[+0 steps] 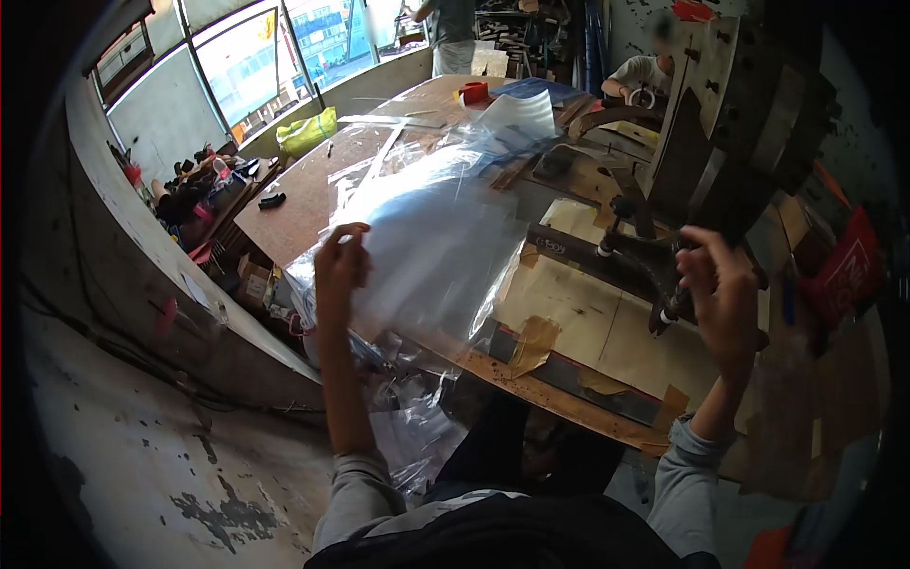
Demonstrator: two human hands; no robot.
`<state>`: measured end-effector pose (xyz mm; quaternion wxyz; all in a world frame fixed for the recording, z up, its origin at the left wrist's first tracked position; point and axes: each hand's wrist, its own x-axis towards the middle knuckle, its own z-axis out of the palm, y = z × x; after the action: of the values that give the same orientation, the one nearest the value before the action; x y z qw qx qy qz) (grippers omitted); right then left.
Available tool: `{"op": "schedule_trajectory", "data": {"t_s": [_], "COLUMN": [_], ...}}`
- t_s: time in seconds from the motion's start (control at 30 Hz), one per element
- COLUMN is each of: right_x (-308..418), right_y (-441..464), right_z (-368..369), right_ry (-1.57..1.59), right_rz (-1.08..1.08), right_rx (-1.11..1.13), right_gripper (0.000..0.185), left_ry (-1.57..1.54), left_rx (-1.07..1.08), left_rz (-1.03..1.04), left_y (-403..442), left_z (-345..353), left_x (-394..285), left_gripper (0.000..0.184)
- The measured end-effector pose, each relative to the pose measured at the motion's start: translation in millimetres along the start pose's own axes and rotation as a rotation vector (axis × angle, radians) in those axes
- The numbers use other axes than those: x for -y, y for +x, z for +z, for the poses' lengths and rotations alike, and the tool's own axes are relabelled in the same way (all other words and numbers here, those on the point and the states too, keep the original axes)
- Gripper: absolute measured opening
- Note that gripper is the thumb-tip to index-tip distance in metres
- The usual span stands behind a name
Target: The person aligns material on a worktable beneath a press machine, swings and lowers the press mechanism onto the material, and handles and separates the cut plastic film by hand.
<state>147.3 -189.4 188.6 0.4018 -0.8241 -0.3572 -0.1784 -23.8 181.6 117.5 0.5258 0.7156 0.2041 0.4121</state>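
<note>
My left hand [343, 267] is raised at the left edge of a stack of clear plastic sheets [427, 247], its fingers loosely bent and slightly apart, with nothing visible in them. At the right, my right hand [716, 280] hovers beside the dark metal arm and knobs of a machine [649, 256], fingers bent and apart; no held object shows. Under the machine's dark bar [569, 248] lies a pale board [569, 308] with brown tape [536, 345] on its near edge.
A yellow-green bag [306, 133] and a small black object [272, 201] lie on the brown table [275, 232]. The large press head [758, 123] rises at the right, near a red bag [842, 270]. One person [453, 38] stands at the back; another [649, 71] is behind the machine.
</note>
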Motion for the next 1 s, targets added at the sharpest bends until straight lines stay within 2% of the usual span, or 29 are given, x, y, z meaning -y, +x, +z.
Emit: {"op": "schedule_trajectory", "data": {"t_s": [0.17, 0.23, 0.27, 0.33, 0.37, 0.43, 0.47, 0.53, 0.57, 0.6, 0.63, 0.67, 0.7, 0.73, 0.8, 0.93, 1.0], "right_x": [16, 13, 9, 0, -5, -14, -23, -58, -81, -98, -113, -122, -128, -135, -143, -142, -147], "right_y": [-19, -32, -40, -62, -76, -109, -127, -176, -200, -216, -230, -239, -242, -242, -249, -243, -249], "right_z": [-3, 2, 4, 5, 6, 9, 13, 23, 28, 32, 36, 39, 41, 42, 45, 43, 42], "right_ry": [-0.102, -0.134, -0.151, -0.113, -0.092, -0.081, -0.151, -0.302, -0.383, -0.378, -0.374, -0.369, -0.390, -0.411, -0.434, -0.504, -0.538], "right_rz": [-0.069, -0.069, -0.066, 0.081, 0.157, 0.354, 0.445, 0.553, 0.565, 0.561, 0.556, 0.551, 0.627, 0.700, 0.766, 0.755, 0.754], "right_rx": [0.424, 0.517, 0.562, 0.569, 0.572, 0.416, 0.267, -0.064, -0.252, -0.350, -0.446, -0.540, -0.596, -0.652, -0.736, -0.787, -0.775], "right_gripper": [0.038, 0.039, 0.039, 0.038, 0.038, 0.035, 0.032, 0.029, 0.029, 0.030, 0.032, 0.033, 0.036, 0.038, 0.042, 0.044, 0.044], "left_ry": [0.133, 0.242, 0.296, 0.399, 0.542, 1.166, 1.464, 1.520, 1.278, 1.111, 1.160, 1.024, 0.908, 0.688, 0.540, 0.607, 0.633], "left_rx": [0.087, 0.115, 0.166, 0.273, 0.323, 0.139, 0.027, -0.029, 0.047, 0.127, 0.284, 0.445, 0.570, 0.715, 0.808, 0.992, 1.089], "left_rz": [-0.171, -0.264, -0.246, -0.209, -0.221, 0.058, 0.217, 0.435, 0.271, 0.129, 0.670, 0.744, 0.867, 0.724, 0.665, 0.608, 0.657], "left_y": [99, 123, 131, 148, 157, 134, 118, 85, 61, 36, 3, -31, -62, -90, -124, -94, -75], "left_z": [-75, -90, -97, -106, -114, -110, -104, -86, -58, -34, -9, 11, 29, 47, 69, 61, 48], "left_x": [93, 127, 143, 167, 178, 171, 160, 135, 108, 114, 98, 96, 96, 89, 90, 92, 91], "left_gripper": [0.025, 0.026, 0.026, 0.028, 0.044, 0.057, 0.065, 0.075, 0.068, 0.063, 0.039, 0.035, 0.045, 0.059, 0.074, 0.090, 0.091]}}
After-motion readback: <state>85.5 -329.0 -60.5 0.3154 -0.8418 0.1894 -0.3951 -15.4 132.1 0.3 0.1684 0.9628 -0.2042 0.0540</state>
